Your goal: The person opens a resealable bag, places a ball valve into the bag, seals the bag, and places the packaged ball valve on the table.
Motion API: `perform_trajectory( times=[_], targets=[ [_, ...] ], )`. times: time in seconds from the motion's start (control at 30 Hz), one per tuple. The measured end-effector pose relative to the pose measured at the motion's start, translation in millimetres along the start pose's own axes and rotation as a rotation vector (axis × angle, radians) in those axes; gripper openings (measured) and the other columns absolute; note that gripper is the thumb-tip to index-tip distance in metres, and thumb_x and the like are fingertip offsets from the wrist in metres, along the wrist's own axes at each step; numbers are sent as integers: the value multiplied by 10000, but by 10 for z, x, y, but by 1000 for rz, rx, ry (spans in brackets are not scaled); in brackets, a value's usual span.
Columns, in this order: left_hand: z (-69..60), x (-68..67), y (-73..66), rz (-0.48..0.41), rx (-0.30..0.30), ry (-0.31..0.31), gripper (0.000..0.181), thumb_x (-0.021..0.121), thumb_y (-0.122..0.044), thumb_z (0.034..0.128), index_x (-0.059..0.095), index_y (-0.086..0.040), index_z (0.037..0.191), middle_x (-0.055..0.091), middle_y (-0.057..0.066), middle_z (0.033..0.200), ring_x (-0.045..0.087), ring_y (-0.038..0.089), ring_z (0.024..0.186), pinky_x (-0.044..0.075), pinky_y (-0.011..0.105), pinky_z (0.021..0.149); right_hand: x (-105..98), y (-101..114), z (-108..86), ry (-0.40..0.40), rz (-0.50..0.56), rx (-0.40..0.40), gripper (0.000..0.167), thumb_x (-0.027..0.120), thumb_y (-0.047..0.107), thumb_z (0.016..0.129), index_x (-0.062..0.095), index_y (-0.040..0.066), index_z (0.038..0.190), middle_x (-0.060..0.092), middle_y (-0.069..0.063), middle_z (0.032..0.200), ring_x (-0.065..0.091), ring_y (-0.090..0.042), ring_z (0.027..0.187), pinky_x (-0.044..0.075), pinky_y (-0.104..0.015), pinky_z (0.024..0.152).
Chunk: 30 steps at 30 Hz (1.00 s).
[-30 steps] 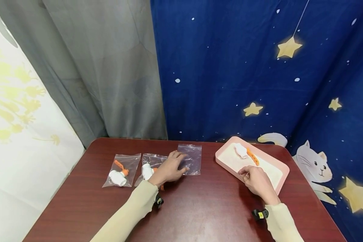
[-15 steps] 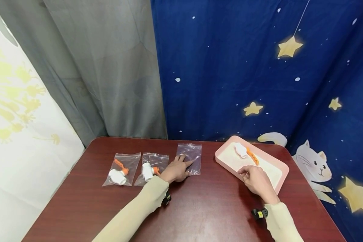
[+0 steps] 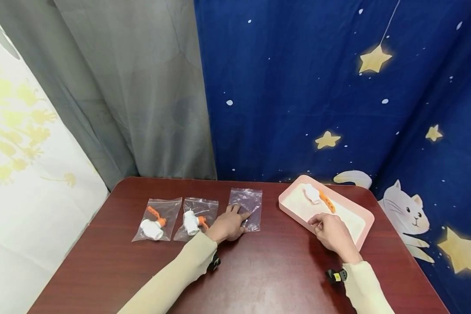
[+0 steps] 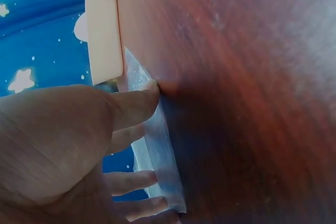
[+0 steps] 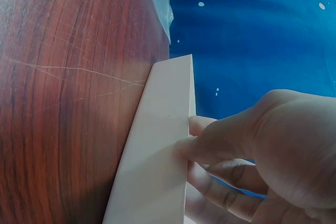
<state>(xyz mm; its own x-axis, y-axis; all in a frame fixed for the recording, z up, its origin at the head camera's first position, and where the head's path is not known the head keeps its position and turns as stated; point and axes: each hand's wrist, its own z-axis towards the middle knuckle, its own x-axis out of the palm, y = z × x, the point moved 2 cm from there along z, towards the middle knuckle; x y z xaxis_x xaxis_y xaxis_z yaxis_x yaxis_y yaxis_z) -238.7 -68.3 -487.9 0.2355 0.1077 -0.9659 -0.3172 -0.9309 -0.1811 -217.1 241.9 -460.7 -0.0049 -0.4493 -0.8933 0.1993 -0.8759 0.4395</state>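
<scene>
My left hand (image 3: 228, 225) lies with spread fingers on a clear zip bag (image 3: 252, 203); in the left wrist view its thumb and fingertips touch the bag (image 4: 164, 153). Over at the right, my right hand (image 3: 331, 231) pinches the near rim of a pink tray (image 3: 366, 213), thumb outside and fingers inside, as the right wrist view shows at the tray wall (image 5: 152, 124). A white valve (image 3: 312, 194) with an orange handle (image 3: 327, 202) lies in the tray's far left part.
Two clear bags lie left of my left hand, each holding a white valve with orange parts: one at the far left (image 3: 152, 229), the other (image 3: 191, 223) beside my left wrist. Curtains hang behind the table (image 3: 259, 279).
My left hand has moved slightly right from above the bag's left side and come down on it, and the bag has shifted slightly nearer. My right hand has stayed at the tray rim.
</scene>
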Motion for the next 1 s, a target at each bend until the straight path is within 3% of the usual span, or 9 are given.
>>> perform_trajectory(
  times=[0.23, 0.5, 0.67, 0.83, 1.0],
  targets=[
    [-185, 77, -69, -3, 1, -15, 567, 682, -423, 970, 535, -287, 1500, 407, 146, 1586, 382, 358, 1460, 535, 513, 1009, 30, -23, -5, 7, -8, -2, 255, 574, -33, 862, 779, 102, 931, 738, -28, 890, 559, -194, 752, 444, -329, 703],
    [-413, 100, -183, 68, 36, -96, 552, 716, -435, 935, 597, -260, 1446, 505, 171, 1464, 490, 355, 1305, 570, 475, 898, 23, -21, 14, -11, -11, -6, 256, 572, -32, 867, 783, 98, 932, 749, -40, 906, 564, -204, 756, 450, -341, 717],
    [-539, 117, -271, 95, 32, -102, 565, 735, -465, 909, 615, -273, 1427, 544, 163, 1399, 515, 346, 1254, 567, 460, 877, 13, -19, 21, -7, -11, -5, 251, 577, -32, 866, 781, 98, 933, 741, -32, 885, 555, -202, 750, 443, -338, 713],
    [-598, 101, -320, 85, 39, -102, 581, 785, -487, 857, 648, -301, 1391, 576, 160, 1347, 530, 333, 1209, 564, 440, 854, -2, -16, 21, -7, -12, -5, 247, 580, -34, 868, 780, 96, 931, 735, -26, 868, 547, -200, 738, 436, -334, 705],
    [-565, 51, -281, 29, 59, -163, 579, 839, -474, 800, 701, -274, 1326, 613, 160, 1242, 538, 312, 1086, 561, 427, 777, 5, -18, 16, -3, -9, -8, 243, 582, -30, 872, 781, 98, 929, 729, -23, 861, 551, -196, 740, 437, -331, 706]
  ],
)
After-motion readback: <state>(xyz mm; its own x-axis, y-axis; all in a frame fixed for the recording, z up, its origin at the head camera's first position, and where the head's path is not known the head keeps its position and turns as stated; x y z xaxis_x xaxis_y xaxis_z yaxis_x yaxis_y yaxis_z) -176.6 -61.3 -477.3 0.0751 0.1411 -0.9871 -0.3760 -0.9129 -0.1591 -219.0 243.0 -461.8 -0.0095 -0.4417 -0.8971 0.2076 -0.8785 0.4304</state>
